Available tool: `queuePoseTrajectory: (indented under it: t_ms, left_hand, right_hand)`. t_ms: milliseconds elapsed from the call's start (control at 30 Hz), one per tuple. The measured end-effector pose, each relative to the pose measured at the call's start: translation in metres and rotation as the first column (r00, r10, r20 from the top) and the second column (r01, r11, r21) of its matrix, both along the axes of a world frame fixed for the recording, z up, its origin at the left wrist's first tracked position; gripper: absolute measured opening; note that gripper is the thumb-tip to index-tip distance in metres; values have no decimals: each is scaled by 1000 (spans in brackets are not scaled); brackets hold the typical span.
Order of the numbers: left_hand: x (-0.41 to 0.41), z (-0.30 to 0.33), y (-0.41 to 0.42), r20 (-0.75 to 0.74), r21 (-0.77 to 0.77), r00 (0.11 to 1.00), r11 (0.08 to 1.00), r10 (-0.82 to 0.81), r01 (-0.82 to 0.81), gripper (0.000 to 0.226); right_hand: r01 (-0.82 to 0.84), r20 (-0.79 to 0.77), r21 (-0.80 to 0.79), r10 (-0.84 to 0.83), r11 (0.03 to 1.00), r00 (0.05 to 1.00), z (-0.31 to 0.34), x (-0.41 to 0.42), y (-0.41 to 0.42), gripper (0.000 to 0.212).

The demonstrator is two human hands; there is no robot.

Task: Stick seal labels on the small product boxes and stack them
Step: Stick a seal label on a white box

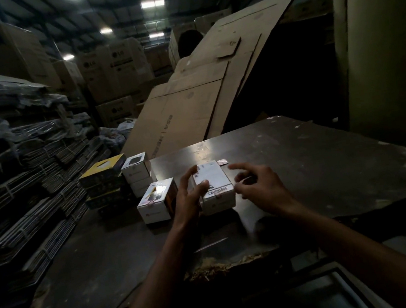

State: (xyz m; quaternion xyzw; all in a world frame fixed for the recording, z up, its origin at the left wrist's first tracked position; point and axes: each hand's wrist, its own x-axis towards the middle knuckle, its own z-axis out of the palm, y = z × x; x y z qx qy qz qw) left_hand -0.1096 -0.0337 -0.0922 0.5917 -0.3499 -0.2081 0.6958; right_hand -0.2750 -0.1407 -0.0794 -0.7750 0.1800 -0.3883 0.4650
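While the head camera looks down on the dark table (301,155), the left hand (189,197) holds the white product box (214,186) at its left side, thumb on top and fingers spread along the flank. The right hand (256,185) hovers just beside the box's right side, fingers loosely curled, holding nothing that I can make out. A small seal label (222,161) lies at the box's far edge. To seal well, I judge the box should be steadied flat and the label pressed across the flap seam. Another box (157,202) sits close on the left before the stack (138,172); the right side offers open room, though the table's near edge is chipped.
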Motion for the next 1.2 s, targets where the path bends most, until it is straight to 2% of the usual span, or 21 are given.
queuePoseTrajectory:
  t_ms: [100,200,333,433,533,600,700,767,800,867,933,967,1067,1133,1200]
  left_hand:
    - [-6,3,-1,-33,-60,998,997,-59,57,53]
    - [-12,7,-1,-77,-111,987,985,-138,129,68]
    - [-18,11,1,-98,-144,983,980,-155,140,81]
    - [-17,11,2,-121,-130,985,985,-126,110,87]
    - [-14,9,4,-98,-76,988,991,-120,112,91]
    - [-13,8,5,-73,-47,988,990,-134,131,88]
    - [-13,9,5,-53,-27,984,986,-168,167,69]
    - [-13,8,3,-64,-25,979,981,-195,194,60]
    - [-12,8,3,-74,-17,976,979,-204,203,56]
    - [-12,9,4,-100,11,976,980,-196,198,51]
    - [-15,9,4,-145,32,973,982,-179,185,61]
    - [-16,10,4,-173,32,969,982,-176,184,60]
    - [-18,14,6,-217,-7,953,977,-210,214,44]
    - [-16,17,9,-198,-2,957,977,-210,214,50]
    - [-13,16,9,-200,-3,956,976,-214,218,56]
  right_hand:
    - [32,-51,227,-21,973,998,0,-1,-10,37]
    - [-100,-82,390,142,915,986,1,-3,-8,49]
    - [-238,-45,346,269,908,962,0,-5,-1,65]
    - [-296,18,340,309,893,951,0,-4,1,63]
    - [-286,28,310,292,907,956,0,-6,-1,64]
    - [-258,16,304,265,917,964,1,-8,-3,64]
    - [-258,41,390,263,884,964,1,-11,-4,70]
    - [-201,41,307,198,930,979,0,-11,-2,74]
    - [-124,30,208,121,970,992,0,-11,0,76]
    - [76,34,-125,-73,989,997,-2,-10,2,81]
    - [179,76,-462,-163,868,984,-7,-7,7,83]
    - [196,89,-559,-177,806,980,-10,-5,10,84]
    - [141,56,-684,-141,716,988,-18,3,18,89]
    - [68,29,-667,-66,742,997,-17,5,20,90]
    - [0,32,-591,23,807,999,-10,1,21,86]
